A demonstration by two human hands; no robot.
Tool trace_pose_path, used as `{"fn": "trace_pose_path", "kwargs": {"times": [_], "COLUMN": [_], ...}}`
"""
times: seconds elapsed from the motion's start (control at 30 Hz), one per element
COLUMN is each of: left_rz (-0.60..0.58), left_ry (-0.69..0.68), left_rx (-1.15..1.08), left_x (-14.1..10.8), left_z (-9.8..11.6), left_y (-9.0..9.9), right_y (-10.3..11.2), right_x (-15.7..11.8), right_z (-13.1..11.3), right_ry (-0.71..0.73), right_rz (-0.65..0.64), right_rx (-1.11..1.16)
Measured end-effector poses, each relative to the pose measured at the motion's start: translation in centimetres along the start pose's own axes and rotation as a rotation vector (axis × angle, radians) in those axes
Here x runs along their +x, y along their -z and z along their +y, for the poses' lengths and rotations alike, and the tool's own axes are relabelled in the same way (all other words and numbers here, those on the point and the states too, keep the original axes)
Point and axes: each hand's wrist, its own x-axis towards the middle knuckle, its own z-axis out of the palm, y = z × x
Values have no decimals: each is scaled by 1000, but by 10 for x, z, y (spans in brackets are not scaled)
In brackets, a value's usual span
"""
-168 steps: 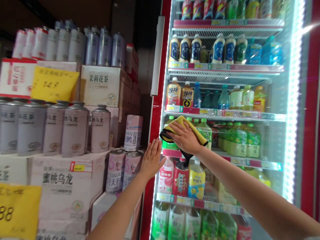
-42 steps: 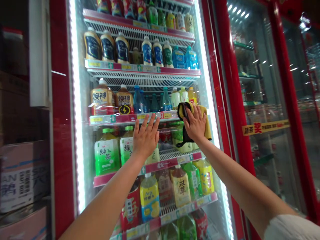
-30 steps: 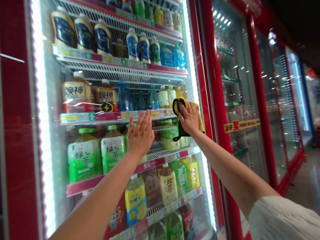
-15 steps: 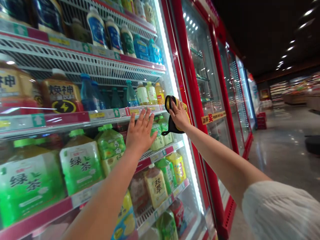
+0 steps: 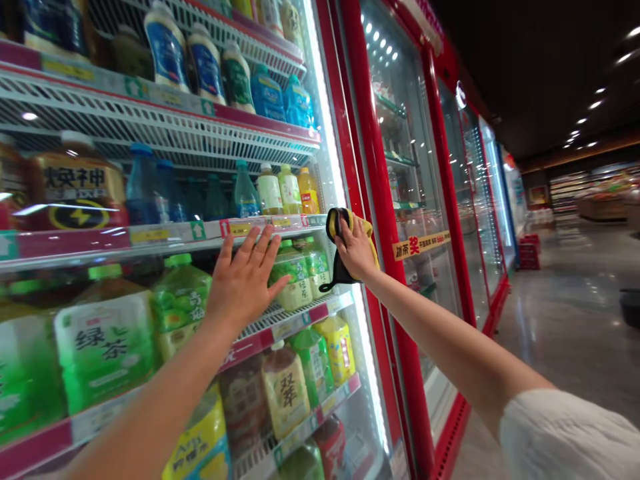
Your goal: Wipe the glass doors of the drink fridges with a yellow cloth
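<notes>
My left hand (image 5: 245,277) is spread flat, palm forward, on or just before the glass of a lit drinks cooler, with nothing in it. Under my right hand (image 5: 356,247) a yellow and black cloth (image 5: 343,270) is pressed near the cooler's right edge, by the light strip (image 5: 333,133); its black loop hangs at the lower left. Behind the left hand stand green tea bottles (image 5: 105,333) and smaller green bottles (image 5: 293,277) on the shelves.
Red door frames (image 5: 380,167) run away to the right, one with a sticker strip (image 5: 421,245). Upper shelves hold blue-labelled bottles (image 5: 167,50). Red crates (image 5: 529,252) stand on the shiny floor (image 5: 550,320) farther back. A dark object (image 5: 631,307) is at the right edge.
The view has shifted, so the shelves sit farther left. My left hand has moved left and slightly down in the picture, away from the right hand. The cloth remains under my right hand.
</notes>
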Motion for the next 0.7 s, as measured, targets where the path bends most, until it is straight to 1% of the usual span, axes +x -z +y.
{"fn": "trace_pose_path", "kwargs": {"times": [0.03,0.1,0.2,0.27,0.33,0.47,0.6,0.7], "left_rz": [1,-1,-13,-26,-40,-67,-88,-157], "left_ry": [3,11,12,6,4,16,68,118], "left_rx": [-1,0,14,34,57,78,55,17], "left_x": [0,1,2,3,2,3,5,1], "left_z": [0,0,0,0,1,3,1,-4], "left_y": [-1,-2,-3,-3,-2,1,1,0], "right_y": [-2,-4,-8,-13,-18,-25,-26,-26], "right_x": [-2,3,22,24,14,-10,-27,-45], "right_z": [4,8,14,20,25,32,42,54], "right_ry": [13,29,46,76,99,107,194,199], "right_rz": [-12,-16,59,119,153,180,200,180], "right_rx": [-10,-17,17,37,34,0,56,110]}}
